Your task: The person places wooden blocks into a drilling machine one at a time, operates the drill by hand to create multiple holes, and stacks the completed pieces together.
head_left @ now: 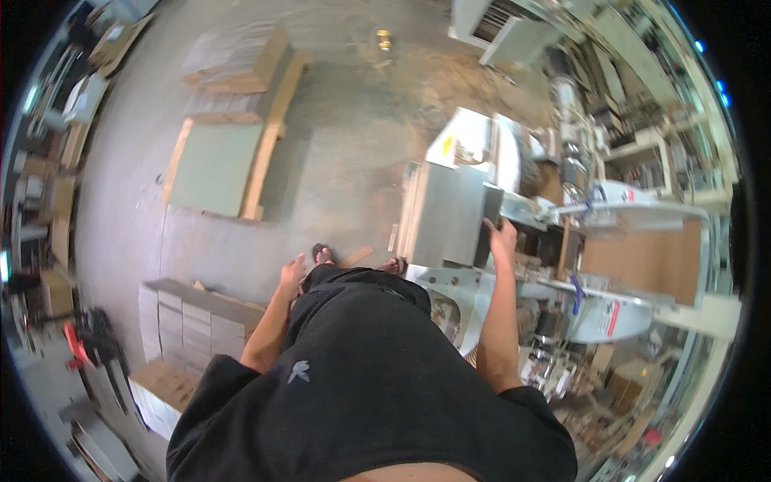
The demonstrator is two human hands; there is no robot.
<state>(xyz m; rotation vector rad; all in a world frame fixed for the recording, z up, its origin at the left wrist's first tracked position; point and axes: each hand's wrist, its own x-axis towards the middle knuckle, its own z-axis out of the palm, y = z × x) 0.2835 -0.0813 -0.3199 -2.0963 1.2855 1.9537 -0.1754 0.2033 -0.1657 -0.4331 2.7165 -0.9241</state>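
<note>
At the machine on my right, my right hand (503, 239) rests by the edge of a dark strip (487, 233), fingers partly stretched and grasping nothing that I can see. Left of that strip lies a grey metal-looking surface (458, 217). Pale boards (412, 213) stand stacked along its left side. Down beside my thigh hangs my left hand (292, 275), its fingers apart and nothing in them. The nearest thing to it is my dark trousers, with a low stack of grey-white panels (193, 316) further left.
A wooden pallet (269, 149) ahead on the left carries a green-grey sheet (210, 169) and stacked boards (241, 56). The machine with a brown panel (642, 257) fills the right. A red-and-black pallet jack (92, 337) stands far left. A small yellow object (385, 40) lies on the floor.
</note>
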